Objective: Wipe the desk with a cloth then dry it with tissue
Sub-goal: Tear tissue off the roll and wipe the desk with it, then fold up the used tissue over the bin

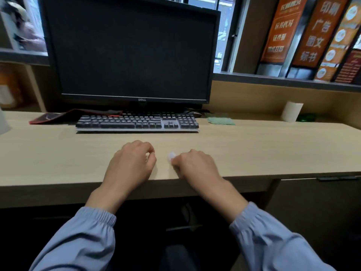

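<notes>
my left hand [132, 163] rests curled and empty on the desk [58, 153]; just beside it my right hand [195, 166] pinches a small white tissue wad [172, 156]. the green cloth [221, 120] lies further back, right of the keyboard [136, 122].

- A pale wood counter [254, 145] runs the full width in front of me.
- Along its far edge on the right stands a low wood back panel [254, 98], capped by a grey ledge [283, 80].
- Above the ledge, a window [224, 36] lets in daylight.
- Orange banners [281, 30] with white characters fill the far right.
- Under the counter's right end is a cabinet front [312, 202] with a dark handle [336, 178].
- Past the far left corner is a blurred wooden shelf unit [37, 89].
</notes>
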A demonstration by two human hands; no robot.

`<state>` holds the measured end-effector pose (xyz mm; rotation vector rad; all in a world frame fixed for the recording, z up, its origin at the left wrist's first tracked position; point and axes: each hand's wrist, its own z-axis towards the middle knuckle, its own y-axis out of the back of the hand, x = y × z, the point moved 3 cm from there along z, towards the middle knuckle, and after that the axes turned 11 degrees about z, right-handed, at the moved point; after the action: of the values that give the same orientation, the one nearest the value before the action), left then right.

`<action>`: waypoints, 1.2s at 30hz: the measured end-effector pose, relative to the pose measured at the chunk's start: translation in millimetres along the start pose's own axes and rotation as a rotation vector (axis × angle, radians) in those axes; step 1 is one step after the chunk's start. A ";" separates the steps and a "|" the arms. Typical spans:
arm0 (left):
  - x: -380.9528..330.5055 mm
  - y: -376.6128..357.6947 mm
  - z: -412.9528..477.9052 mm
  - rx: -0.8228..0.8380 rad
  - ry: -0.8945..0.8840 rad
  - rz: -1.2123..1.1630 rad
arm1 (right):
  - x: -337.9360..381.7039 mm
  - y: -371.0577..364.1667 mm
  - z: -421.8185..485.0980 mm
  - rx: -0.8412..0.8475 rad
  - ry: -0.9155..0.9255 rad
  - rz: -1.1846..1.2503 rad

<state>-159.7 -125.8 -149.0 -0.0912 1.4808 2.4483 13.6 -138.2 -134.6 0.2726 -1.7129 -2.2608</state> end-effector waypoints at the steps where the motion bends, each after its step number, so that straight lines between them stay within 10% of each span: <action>1: 2.2 0.3 -2.1 -0.001 -0.002 -0.002 | -11.6 -0.1 4.3 0.004 -0.023 -0.020; 11: 38.6 8.0 -24.8 -0.079 0.002 -0.027 | -68.8 3.4 10.6 -0.039 -0.236 -0.011; 23: 100.2 24.1 -75.8 -0.282 0.106 0.034 | 131.1 -19.1 6.6 -0.102 0.371 0.108; 31: 158.8 59.5 -136.9 -0.378 0.257 -0.104 | 201.6 -42.2 -0.4 -0.125 0.567 0.596; 36: 183.8 47.9 -168.6 -0.209 0.472 -0.573 | 211.9 -60.3 -3.0 0.015 0.336 1.126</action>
<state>-363.8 -257.1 -223.6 -1.0422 1.1243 2.1598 -191.6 -198.2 -188.2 -0.2549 -1.2080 -1.2741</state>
